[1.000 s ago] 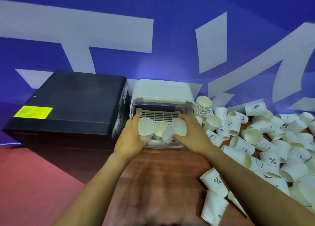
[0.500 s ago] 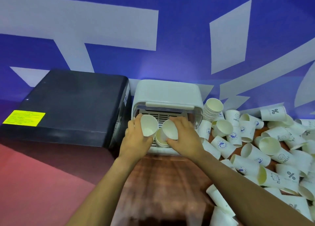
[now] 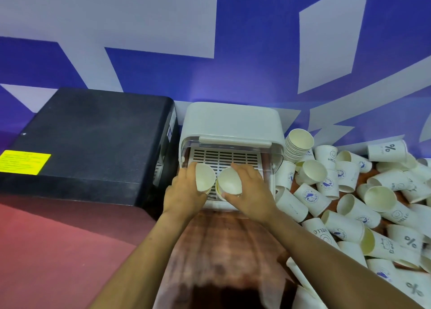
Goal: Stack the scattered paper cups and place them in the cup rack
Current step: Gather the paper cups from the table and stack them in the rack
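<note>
Taking the white cup rack (image 3: pixel 229 127) as the landmark: hard against its left side stands a black box (image 3: pixel 88 141), so there is no room to swing that way. At the rack's open front the left hand (image 3: pixel 184 192) has its grip closed round the wall of one paper cup (image 3: pixel 204 177), mouth tipped toward the camera, held over the left part of the slotted tray (image 3: pixel 225 156). Just right of it the right hand (image 3: pixel 250 192) wraps a second paper cup (image 3: pixel 229 181), thumb at the near rim and fingers over the far side; a further cup rim shows beneath, so it may be a short stack, though I cannot tell how many. Cups like these look very light and thin-walled, easily crushed, so a loose grip low on the body, away from the open rim, probably suits best. The rack's raised lid leaves a low mouth, so the cups likely have to go in flat and forward. Right of the rack a nested stack (image 3: pixel 297 143) leans at its corner, and beyond lies the heap of scattered cups (image 3: pixel 349 192), crowding the desk (image 3: pixel 224 250); only the strip in front of the rack is open.
</note>
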